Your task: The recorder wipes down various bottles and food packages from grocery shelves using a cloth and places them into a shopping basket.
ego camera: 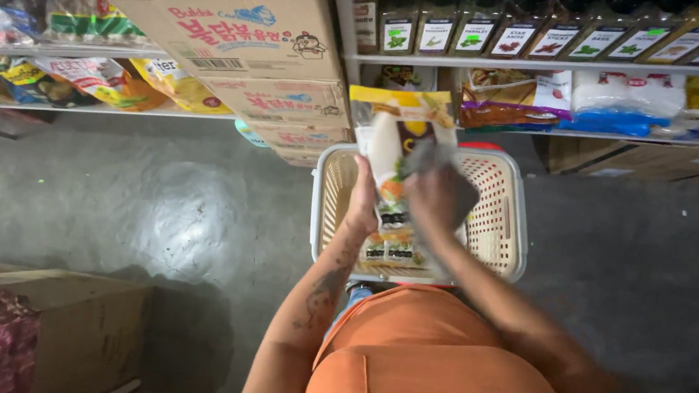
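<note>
Left hand [362, 202] grips left edge of long food packet [395, 154], centre of frame, over basket [508, 236]. Right hand [434, 197] presses grey cloth [444, 179] on packet front; closed or not, cannot tell. Packet shiny, slippery, floppy: may slip, drop into basket or onto floor. Basket plastic, holey, cream. Floor [155, 205] hard grey concrete. Cardboard boxes [237, 35] upper left.

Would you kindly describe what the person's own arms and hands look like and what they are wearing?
Both arms are bare to the shoulder, with no sleeves, gloves or watch visible. The left forearm carries dark tattoo markings. The left hand and right hand are bare. The garment is orange.
</note>
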